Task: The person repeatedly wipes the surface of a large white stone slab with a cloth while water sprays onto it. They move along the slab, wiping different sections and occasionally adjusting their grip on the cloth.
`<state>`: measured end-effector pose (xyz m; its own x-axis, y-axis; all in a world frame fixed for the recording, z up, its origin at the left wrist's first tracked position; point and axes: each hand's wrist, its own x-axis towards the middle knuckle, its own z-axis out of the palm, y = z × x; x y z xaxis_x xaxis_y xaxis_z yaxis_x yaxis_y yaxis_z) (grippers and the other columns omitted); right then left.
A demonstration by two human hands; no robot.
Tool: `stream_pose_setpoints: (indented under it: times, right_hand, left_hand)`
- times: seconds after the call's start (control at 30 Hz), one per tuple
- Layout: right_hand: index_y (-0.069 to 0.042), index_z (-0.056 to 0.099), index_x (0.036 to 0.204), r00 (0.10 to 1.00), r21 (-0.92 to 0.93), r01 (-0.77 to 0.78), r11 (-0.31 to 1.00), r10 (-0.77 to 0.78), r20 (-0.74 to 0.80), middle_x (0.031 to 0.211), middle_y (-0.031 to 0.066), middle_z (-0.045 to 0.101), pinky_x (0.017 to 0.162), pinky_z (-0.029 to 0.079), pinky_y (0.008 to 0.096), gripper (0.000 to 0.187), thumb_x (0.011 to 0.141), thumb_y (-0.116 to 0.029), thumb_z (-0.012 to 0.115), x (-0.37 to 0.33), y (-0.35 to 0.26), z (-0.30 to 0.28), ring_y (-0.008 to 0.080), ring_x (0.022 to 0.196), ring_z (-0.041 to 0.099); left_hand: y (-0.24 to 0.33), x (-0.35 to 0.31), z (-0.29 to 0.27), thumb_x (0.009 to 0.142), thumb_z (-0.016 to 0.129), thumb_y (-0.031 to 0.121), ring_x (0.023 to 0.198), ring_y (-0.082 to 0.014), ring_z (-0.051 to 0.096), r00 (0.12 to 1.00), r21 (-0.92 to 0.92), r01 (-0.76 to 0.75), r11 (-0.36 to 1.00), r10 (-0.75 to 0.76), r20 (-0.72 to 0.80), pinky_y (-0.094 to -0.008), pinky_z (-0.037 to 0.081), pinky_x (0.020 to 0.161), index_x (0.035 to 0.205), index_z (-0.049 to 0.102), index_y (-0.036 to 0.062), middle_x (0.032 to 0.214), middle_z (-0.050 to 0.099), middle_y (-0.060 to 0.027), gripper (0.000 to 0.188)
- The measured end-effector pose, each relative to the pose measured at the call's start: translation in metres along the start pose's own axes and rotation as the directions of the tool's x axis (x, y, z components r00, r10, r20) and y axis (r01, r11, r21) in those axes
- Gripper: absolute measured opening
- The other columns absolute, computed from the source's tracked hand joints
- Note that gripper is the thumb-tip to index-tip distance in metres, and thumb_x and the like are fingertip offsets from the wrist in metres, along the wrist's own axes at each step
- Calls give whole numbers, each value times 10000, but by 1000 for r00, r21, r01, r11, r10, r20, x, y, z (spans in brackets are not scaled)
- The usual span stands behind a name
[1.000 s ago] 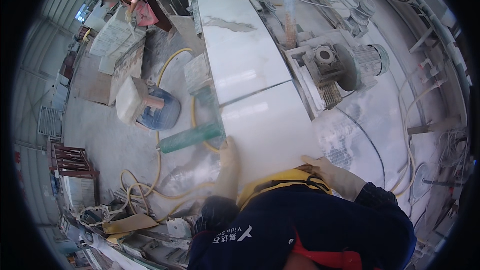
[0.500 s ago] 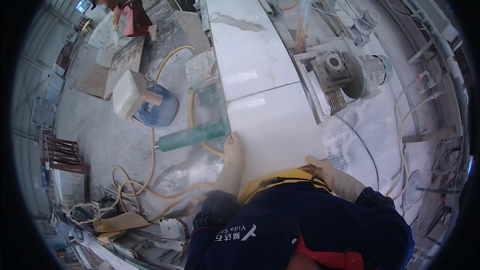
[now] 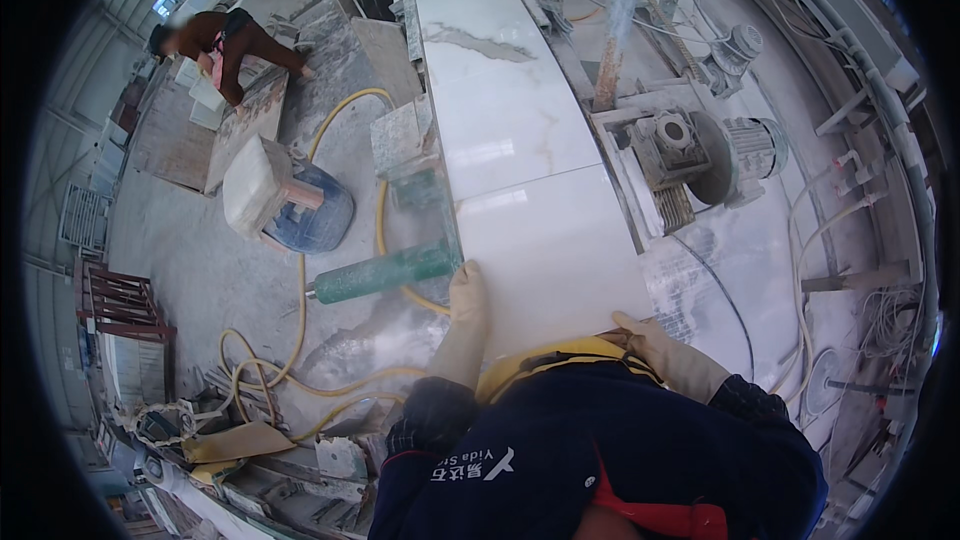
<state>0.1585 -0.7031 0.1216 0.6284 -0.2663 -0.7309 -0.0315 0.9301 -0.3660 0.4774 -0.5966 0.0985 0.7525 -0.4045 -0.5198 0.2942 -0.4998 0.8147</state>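
Note:
A glossy white stone slab (image 3: 550,250) lies flat in front of me, its near edge close to my waist. My left hand (image 3: 467,297), in a cream rubber glove, is closed on the slab's left edge, thumb side up. At the near right corner my right hand (image 3: 648,342), gloved alike, grips the slab's edge; some of its fingers are hidden. Ahead lies a second white slab (image 3: 500,125) with a brown-grey vein across it. The two slabs meet along a thin seam.
A green roller (image 3: 385,273) juts out left of the slab. Left of it stands a blue barrel (image 3: 318,215), with a yellow hose (image 3: 300,320) on the floor. A dusty motor (image 3: 745,155) sits at the right. Far left, a person (image 3: 235,45) bends over stacked pieces.
The dark gap between the two slabs has narrowed to a thin seam. My hands keep their grip in nearly the same place. The person at far left has shifted left and bent lower.

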Motion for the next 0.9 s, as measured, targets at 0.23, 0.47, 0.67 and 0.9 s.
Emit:
stream_pose_setpoints:
  times: [0.23, 0.47, 0.67, 0.9]
  right_hand:
    - [-38, 510, 1415, 999, 9, -40, 999, 40, 12, 1282, 238, 644, 951, 573, 496, 528, 976, -233, 731, 6, -5, -4, 389, 1162, 643]
    - [18, 506, 1465, 995, -151, 93, 984, -89, 34, 1383, 213, 612, 1125, 460, 389, 536, 1009, -209, 673, -1, -16, -22, 289, 1300, 585]
    - [46, 478, 1495, 562, -786, 398, 473, -803, -198, 1440, 234, 572, 1141, 414, 371, 588, 1003, -226, 652, 1, -44, -15, 285, 1369, 531]
    - [54, 453, 1499, 602, -840, 257, -478, -601, 526, 1579, 292, 404, 1263, 228, 473, 648, 962, -270, 617, 98, -108, 67, 413, 1513, 328]
  left_hand:
    - [16, -6, 2, 1057, 457, 395, 952, -250, 646, 998, 176, 6, 984, 4, -59, -383, 505, 874, 1251, 653, -44, 1002, 705, -163, 519]
    - [42, 6, -43, 1009, 525, 426, 1112, -420, 679, 966, 656, -257, 709, 214, 146, -447, 504, 972, 1267, 667, -3, 1177, 719, -242, 520]
    - [61, 15, -39, 982, 615, 179, 1262, -482, 579, 715, 471, -670, 574, 670, 199, -473, 446, 1096, 1412, 521, -78, 1403, 556, -340, 510]
    - [45, 54, 4, 998, 610, 225, 1496, -481, 312, 583, 619, -723, 307, 752, 309, -474, 284, 1245, 1541, 419, 17, 1621, 325, -291, 612]
